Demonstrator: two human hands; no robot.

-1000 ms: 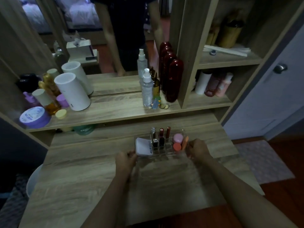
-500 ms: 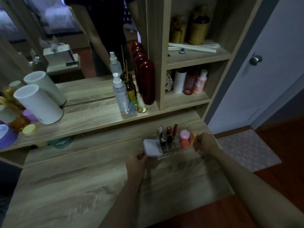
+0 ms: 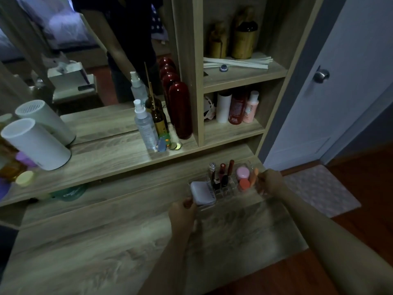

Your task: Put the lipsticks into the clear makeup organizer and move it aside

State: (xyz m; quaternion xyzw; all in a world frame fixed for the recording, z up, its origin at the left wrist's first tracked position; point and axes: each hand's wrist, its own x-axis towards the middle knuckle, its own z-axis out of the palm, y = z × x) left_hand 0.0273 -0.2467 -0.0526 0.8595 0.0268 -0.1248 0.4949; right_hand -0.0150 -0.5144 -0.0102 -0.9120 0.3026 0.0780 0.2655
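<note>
Left hand point(image 3: 183, 211) closed on near-left corner of clear makeup organizer point(image 3: 231, 189); right hand point(image 3: 269, 181) gripping its right end. Organizer at far right of wooden tabletop point(image 3: 106, 241), just below shelf ledge. Lipsticks point(image 3: 222, 174) upright in middle slots; white compact point(image 3: 202, 192) left, pink jar point(image 3: 242, 172) right. Spray bottle point(image 3: 144, 126) on shelf behind.

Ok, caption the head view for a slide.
Both hands, left and right, hold the filled organizer on the vanity.

The clear makeup organizer point(image 3: 225, 188) sits on the desk's far right part; it is see-through. The lipsticks point(image 3: 222, 174) stand upright inside it, near its middle.
</note>
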